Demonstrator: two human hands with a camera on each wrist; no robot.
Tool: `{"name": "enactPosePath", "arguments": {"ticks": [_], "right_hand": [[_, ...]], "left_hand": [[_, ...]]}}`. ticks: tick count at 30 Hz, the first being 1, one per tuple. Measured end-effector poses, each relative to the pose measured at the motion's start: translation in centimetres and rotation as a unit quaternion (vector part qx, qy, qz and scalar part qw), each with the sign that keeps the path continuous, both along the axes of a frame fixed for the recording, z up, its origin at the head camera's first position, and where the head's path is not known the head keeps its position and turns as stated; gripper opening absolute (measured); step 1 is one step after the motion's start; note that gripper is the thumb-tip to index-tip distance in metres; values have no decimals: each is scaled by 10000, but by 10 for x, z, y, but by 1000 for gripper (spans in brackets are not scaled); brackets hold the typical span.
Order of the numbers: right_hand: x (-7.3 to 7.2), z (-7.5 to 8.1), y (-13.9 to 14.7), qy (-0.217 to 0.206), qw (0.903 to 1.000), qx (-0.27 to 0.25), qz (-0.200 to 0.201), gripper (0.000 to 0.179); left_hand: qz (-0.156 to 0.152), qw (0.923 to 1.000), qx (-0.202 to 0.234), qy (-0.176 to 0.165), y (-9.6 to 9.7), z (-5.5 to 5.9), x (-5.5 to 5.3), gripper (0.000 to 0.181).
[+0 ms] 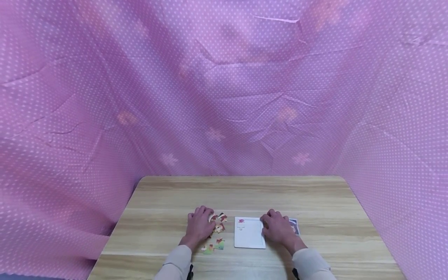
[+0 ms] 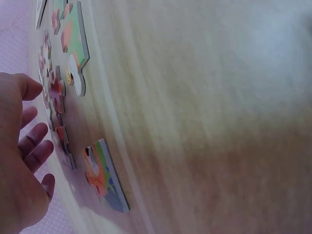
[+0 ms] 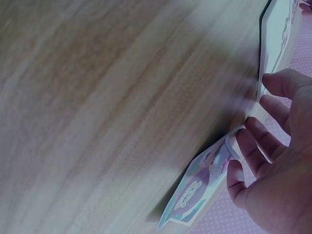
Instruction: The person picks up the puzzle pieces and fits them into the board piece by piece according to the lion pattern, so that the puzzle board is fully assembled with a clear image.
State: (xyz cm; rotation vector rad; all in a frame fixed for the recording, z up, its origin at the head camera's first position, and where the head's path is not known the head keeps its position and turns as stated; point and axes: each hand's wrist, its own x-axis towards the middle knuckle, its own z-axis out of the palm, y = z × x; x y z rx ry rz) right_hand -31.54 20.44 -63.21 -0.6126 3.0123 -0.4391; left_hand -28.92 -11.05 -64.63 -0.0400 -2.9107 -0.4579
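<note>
Left hand is beside puzzle pieces, right hand beside board.

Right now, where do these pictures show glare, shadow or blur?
Left wrist view: pale glare on the tabletop at upper right, a broad brownish shade below it; right wrist view: a dark shadow beside the card, wood grain soft and smeared; head view: puzzle pieces too small for fine detail.

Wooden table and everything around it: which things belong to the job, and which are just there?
Likely part of the job:
puzzle pieces, by the left hand
white board, by the right hand
picture card, perhaps a guide

Likely just there:
wooden table, the work surface
pink dotted cloth, the backdrop
</note>
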Motion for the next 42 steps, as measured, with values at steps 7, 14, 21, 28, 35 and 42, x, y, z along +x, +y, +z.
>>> {"name": "enactPosePath", "arguments": {"ticks": [7,14,21,28,35,42], "right_hand": [[-3,1,-3,1,10000,-71,-9,34],[-4,1,-5,-18,9999,-129,-14,35],[-2,-4,-3,-8,9999,48,-100,35],[-4,-4,-4,266,9996,21,10,34],[3,-4,4,394,9991,39,133,33],[9,-5,12,453,9987,16,251,32]], "left_hand": [[33,9999,-94,-90,-4,-1,-4,40],[114,9998,-144,-11,-10,-2,-6,39],[120,9996,4,-240,-9,-6,-5,33],[173,9997,145,-25,-9,-6,-9,29],[208,9997,142,26,0,-6,5,26],[267,9992,240,165,8,-6,21,26]]}}
